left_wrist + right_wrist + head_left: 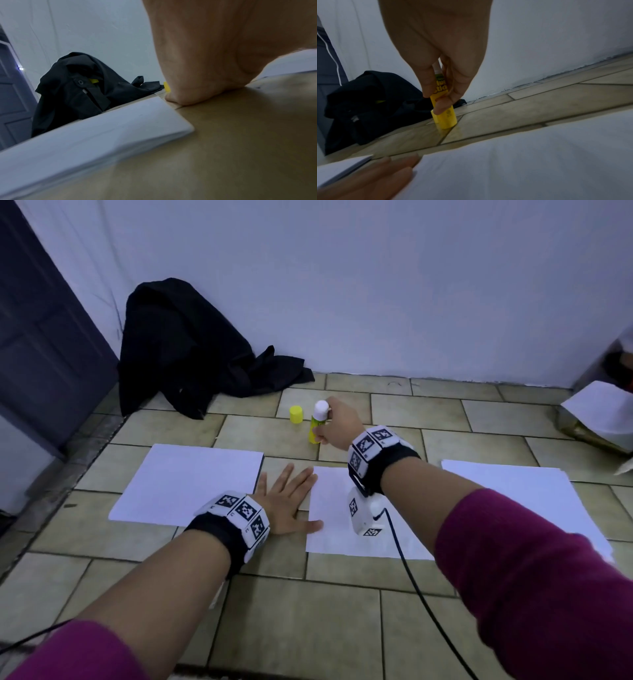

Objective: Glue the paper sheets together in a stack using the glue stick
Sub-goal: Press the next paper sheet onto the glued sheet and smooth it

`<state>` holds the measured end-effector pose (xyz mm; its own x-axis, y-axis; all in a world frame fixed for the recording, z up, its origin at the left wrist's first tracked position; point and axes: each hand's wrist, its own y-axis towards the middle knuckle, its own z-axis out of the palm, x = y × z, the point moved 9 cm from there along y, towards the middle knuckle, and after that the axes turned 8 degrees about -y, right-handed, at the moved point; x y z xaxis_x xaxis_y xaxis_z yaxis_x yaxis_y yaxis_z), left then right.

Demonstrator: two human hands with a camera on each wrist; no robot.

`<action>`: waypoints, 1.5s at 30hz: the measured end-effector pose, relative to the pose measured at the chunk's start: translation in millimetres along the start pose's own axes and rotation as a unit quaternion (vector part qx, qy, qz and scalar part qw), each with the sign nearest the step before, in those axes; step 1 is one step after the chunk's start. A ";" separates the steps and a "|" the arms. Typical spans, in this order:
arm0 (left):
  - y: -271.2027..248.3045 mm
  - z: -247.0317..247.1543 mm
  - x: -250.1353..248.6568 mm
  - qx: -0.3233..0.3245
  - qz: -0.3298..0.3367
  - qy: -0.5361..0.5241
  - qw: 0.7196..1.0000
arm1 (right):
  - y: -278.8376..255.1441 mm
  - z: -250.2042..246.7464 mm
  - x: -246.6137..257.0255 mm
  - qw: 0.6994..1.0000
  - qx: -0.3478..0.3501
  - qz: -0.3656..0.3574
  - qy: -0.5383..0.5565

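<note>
A yellow glue stick (pixel 314 429) (pixel 445 116) stands upright on the tiled floor, its white glue tip bare. My right hand (pixel 337 422) (pixel 440 75) grips it around the barrel from above. Its yellow cap (pixel 296 414) stands just to the left of it. A white paper sheet (pixel 346 522) (pixel 522 155) lies in the middle of the floor. My left hand (pixel 291 505) rests flat with fingers spread, the fingertips (pixel 402 161) and thumb on that sheet's left edge. Another white stack (pixel 191 484) (pixel 85 135) lies to the left, and a third sheet (pixel 513 494) to the right.
A black jacket (pixel 191 350) (pixel 77 88) is heaped against the white wall at the back left, beside a dark door (pixel 41 337). A paper-covered box (pixel 603 419) sits at the far right. A black cable (pixel 421 594) runs from my right wrist toward me.
</note>
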<state>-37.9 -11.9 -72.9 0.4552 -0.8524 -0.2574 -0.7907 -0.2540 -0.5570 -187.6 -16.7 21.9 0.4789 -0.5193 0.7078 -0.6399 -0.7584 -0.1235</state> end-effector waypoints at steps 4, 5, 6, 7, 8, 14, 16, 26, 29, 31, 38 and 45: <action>-1.6 1.2 -0.1 0.018 0.014 -0.011 1.000 | 15.1 8.3 8.1 1.000 0.002 -0.006 -0.022; -2.7 0.9 -0.5 0.023 0.019 -0.010 0.999 | 17.1 9.0 10.4 0.999 0.003 -0.011 -0.033; -3.7 0.2 -0.7 0.027 0.024 -0.009 0.999 | 18.0 9.0 12.1 0.999 0.001 -0.013 -0.044; -4.7 -0.3 -1.0 0.029 0.026 -0.008 0.999 | 18.8 8.5 13.4 0.999 -0.001 -0.015 -0.052; -5.7 -0.6 -1.7 0.029 0.028 -0.009 0.999 | 19.2 8.2 14.5 0.998 -0.004 -0.018 -0.059; -5.9 -1.1 -2.2 0.035 0.031 -0.018 0.999 | 21.4 5.6 8.1 0.994 -0.004 0.017 -0.108; -6.3 -1.3 -0.6 0.040 0.028 -0.013 0.999 | 17.7 4.8 2.1 0.991 0.012 0.040 -0.123; -14.4 -4.6 -6.3 0.037 0.024 -0.025 0.999 | -92.5 -105.1 -118.2 0.881 0.162 0.128 -0.426; -15.1 -1.9 -5.3 0.040 0.018 -0.017 0.999 | -128.0 -136.5 -180.3 0.858 0.146 0.217 -0.442; -14.9 -1.7 -4.4 0.036 0.016 -0.010 0.999 | -149.0 -140.6 -210.5 0.862 0.146 0.256 -0.414; -16.1 -0.3 -5.6 0.033 0.018 -0.014 0.999 | -170.0 -125.9 -237.8 0.917 0.075 0.253 -0.299; -16.9 -0.9 -7.2 0.037 0.013 -0.013 0.999 | -168.6 -134.4 -236.7 0.924 0.041 0.236 -0.298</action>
<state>-28.2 -1.9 -60.9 0.4464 -0.8459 -0.2918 -0.7700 -0.1969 -0.6069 -273.8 287.0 -31.3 0.4196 -0.9059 0.0567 -0.8256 -0.4069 -0.3909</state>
